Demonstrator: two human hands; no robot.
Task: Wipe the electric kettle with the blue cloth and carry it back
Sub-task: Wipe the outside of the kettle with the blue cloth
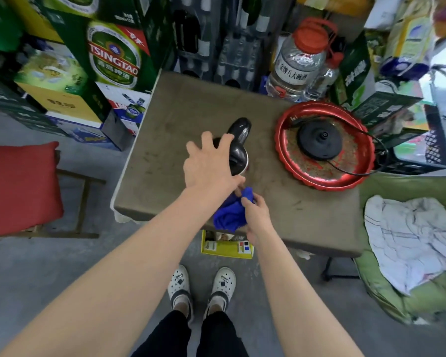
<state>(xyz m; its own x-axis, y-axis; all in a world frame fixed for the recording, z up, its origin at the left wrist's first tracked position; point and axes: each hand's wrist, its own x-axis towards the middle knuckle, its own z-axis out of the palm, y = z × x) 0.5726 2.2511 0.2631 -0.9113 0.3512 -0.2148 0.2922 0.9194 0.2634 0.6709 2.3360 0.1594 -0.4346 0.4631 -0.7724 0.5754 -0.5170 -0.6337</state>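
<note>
Electric kettle off its power base, standing mid-table, probably for all-round access. Left hand spread open over lid, fingers splayed, apparently steadying rather than gripping. Right hand closed on bunched blue cloth, against near side of kettle. Base waiting in red tray for return.
</note>
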